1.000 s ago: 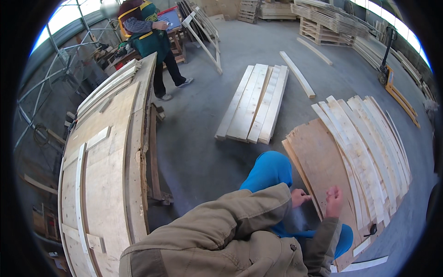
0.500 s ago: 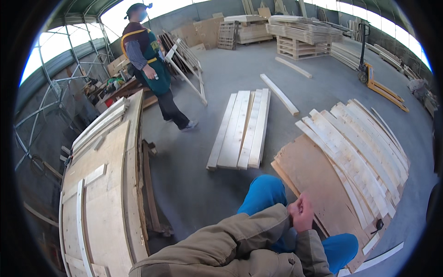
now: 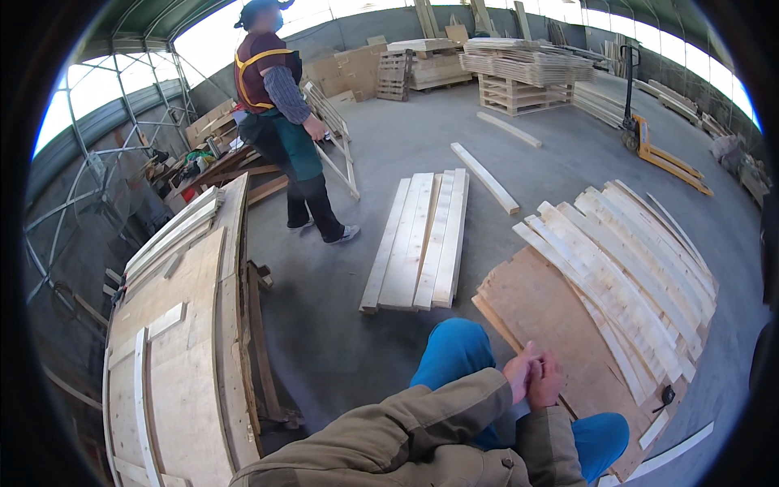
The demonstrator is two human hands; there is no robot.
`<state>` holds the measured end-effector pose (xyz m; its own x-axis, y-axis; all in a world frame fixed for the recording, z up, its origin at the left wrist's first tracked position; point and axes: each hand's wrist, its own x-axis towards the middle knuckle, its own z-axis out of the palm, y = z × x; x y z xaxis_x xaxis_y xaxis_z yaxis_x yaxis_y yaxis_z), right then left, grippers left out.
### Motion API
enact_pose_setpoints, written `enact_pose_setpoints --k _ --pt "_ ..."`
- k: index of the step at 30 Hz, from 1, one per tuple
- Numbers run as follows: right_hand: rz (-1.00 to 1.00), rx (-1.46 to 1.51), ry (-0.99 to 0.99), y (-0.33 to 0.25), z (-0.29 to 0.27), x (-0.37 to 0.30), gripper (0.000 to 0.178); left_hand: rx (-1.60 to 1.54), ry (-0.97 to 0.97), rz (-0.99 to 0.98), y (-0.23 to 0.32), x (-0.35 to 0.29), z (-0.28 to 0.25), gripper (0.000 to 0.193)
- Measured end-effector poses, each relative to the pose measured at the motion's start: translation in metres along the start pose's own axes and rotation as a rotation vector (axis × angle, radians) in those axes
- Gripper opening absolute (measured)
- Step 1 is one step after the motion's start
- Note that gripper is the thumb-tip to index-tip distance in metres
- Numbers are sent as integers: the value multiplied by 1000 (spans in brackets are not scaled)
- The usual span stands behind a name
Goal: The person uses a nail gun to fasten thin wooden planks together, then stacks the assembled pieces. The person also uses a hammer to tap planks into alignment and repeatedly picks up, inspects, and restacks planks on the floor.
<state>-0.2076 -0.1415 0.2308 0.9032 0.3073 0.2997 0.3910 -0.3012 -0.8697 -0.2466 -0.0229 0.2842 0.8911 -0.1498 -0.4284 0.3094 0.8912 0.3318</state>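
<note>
My left hand (image 3: 519,372) and my right hand (image 3: 546,381) meet above my blue-trousered lap, touching each other with the fingers curled inward. Whatever may lie between them is hidden. Just beyond and beside my hands is a brown plywood sheet (image 3: 535,296), its left edge passing close to my knee. Pale boards (image 3: 625,272) lie fanned out side by side on its right part. A small black object, perhaps a tape measure (image 3: 668,395), rests near the sheet's lower right side.
A row of pale planks (image 3: 418,243) lies ahead, with a single beam (image 3: 484,177) beyond it. At left stands a plywood-topped bench (image 3: 191,349). A co-worker (image 3: 280,130) stands beyond the bench. Stacked boards (image 3: 527,65) and a yellow pallet jack (image 3: 665,154) are at the back right.
My left hand, earlier mostly hidden by the sleeve, now shows against the right one. The co-worker has stepped to the right and nearer. The view has shifted slightly.
</note>
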Motion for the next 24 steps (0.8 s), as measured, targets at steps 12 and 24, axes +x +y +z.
enact_pose_setpoints --k 12,24 --pt "527 1487 10 -40 24 11 68 1367 23 550 -19 0 38 53" --pt "2 1378 -447 -14 -73 23 72 1846 -380 1108 -19 0 3 59"
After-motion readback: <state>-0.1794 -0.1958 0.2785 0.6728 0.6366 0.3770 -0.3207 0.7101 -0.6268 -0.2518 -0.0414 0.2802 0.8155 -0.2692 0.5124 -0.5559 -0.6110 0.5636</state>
